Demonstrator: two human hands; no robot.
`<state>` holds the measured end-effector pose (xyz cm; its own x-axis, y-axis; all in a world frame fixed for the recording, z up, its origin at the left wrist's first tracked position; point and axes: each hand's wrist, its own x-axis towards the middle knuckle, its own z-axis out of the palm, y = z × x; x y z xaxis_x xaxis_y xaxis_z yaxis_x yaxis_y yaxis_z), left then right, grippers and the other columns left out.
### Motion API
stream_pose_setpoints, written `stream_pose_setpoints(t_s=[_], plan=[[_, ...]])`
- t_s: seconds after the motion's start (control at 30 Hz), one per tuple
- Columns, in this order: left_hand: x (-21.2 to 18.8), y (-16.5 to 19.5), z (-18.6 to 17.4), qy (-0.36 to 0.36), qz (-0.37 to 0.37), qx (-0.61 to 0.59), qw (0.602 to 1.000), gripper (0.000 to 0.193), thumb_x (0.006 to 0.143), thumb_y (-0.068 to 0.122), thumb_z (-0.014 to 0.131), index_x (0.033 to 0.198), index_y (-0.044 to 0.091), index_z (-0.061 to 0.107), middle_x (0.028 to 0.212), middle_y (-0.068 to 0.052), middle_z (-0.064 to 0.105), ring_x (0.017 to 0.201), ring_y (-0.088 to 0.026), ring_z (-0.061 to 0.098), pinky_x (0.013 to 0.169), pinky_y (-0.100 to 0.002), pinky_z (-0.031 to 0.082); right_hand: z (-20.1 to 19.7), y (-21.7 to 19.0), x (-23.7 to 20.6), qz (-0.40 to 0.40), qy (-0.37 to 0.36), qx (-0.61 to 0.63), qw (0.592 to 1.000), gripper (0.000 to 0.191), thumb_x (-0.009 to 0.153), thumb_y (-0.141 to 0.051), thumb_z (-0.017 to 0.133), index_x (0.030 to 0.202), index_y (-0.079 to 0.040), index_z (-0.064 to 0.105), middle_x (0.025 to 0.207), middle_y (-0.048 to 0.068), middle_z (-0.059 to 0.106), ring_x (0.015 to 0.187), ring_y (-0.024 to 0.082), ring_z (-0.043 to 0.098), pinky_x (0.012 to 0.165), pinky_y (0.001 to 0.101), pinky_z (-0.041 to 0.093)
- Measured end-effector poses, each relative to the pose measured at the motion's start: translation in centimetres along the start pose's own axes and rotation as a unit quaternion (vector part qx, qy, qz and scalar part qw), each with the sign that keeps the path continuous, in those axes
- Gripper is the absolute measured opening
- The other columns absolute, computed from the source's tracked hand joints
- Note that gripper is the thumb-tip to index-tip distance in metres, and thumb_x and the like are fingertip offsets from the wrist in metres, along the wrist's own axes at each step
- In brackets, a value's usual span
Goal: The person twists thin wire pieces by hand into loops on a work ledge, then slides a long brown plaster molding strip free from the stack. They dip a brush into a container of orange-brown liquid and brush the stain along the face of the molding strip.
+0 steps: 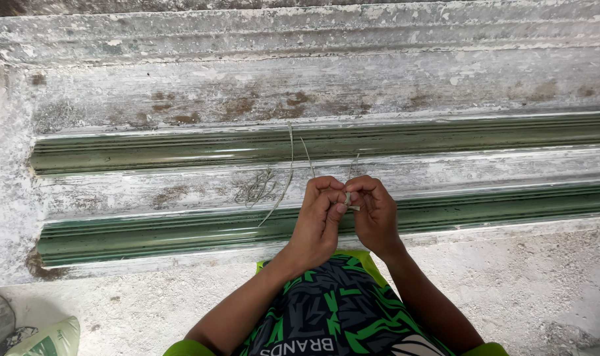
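Lap: patterned black-and-green shorts [333,310] sit closest to the camera, with both forearms reaching forward over them.
Left hand: left hand [321,217] is curled in, fingers pressed together and pinching the near end of a thin pale fibre strand [288,173].
Right hand: right hand [373,212] is right against it, thumb and forefinger pinched on a short stub of the same stuff at the spot where the two hands meet.
Where the strand is: it starts right at the fingertips, so neither hand is really nearer; both are on it. If anything the left has the long piece and the right has the stub.
Long axis: runs away from the person, up and slightly left from the pinch, over the green moulding [181,231] and up across the second green band [181,148]. A couple of thinner wisps stick up beside it too.
Loose bit: small tangle of fibre [255,190] lies on the whitish ledge left of the hands, near but not touching them.
Surroundings: rough concrete floor [524,283] under the legs, and a green sack corner [49,339] at the bottom left, well apart from everything.
Can't tell: whether the strand is knotted or just twisted inside the pinch, it's hidden by the fingers.
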<state>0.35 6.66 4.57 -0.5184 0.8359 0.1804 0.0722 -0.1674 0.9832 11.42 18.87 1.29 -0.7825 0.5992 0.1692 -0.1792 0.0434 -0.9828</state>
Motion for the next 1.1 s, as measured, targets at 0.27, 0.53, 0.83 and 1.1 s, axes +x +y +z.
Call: stream_pose_setpoints(t_s=[0.27,0.53,0.83,1.1], plan=[[0.7,-1.7,-0.4,0.042,-0.12,-0.183,0.975,0.015,0.106,0.012,0.057,0.109,-0.001,0.064,0.124,-0.005,0.052,0.093,-0.009,0.065,0.072,-0.024,0.054,-0.3,-0.8,0.7,0.016,-0.027,-0.023,0.999,0.016,0.106,0.003,0.057,0.12,-0.001,0.062,0.12,0.009,0.055,0.104,0.012,0.064,0.09,0.0273,0.059],[0.3,-2.2,0.1,0.076,-0.102,-0.176,0.976,0.015,0.106,0.015,0.06,0.108,0.0,0.064,0.12,-0.005,0.054,0.09,-0.006,0.063,0.07,-0.024,0.052,0.6,-0.9,0.0,-0.041,0.011,-0.096,0.994,0.015,0.102,0.001,0.065,0.117,-0.001,0.066,0.117,0.011,0.064,0.105,0.014,0.066,0.092,0.0281,0.057],[0.6,-1.6,-0.2,0.05,-0.095,0.008,0.994,0.018,0.107,0.021,0.065,0.106,0.003,0.068,0.067,0.007,0.048,0.063,-0.002,0.039,0.054,-0.023,0.034,0.8,-0.2,-0.4,-0.011,0.025,0.011,1.0,0.012,0.108,-0.005,0.057,0.118,0.0,0.062,0.119,0.012,0.068,0.108,0.015,0.067,0.096,0.0285,0.057],[0.3,-1.4,-0.4,0.013,-0.125,-0.053,0.991,0.017,0.1,0.014,0.065,0.111,0.002,0.064,0.068,0.009,0.048,0.06,0.0,0.039,0.051,-0.022,0.032,0.0,0.8,-0.6,0.001,0.044,0.043,0.998,0.013,0.109,-0.008,0.057,0.119,-0.001,0.062,0.116,0.01,0.066,0.108,0.012,0.066,0.094,0.0283,0.057]])
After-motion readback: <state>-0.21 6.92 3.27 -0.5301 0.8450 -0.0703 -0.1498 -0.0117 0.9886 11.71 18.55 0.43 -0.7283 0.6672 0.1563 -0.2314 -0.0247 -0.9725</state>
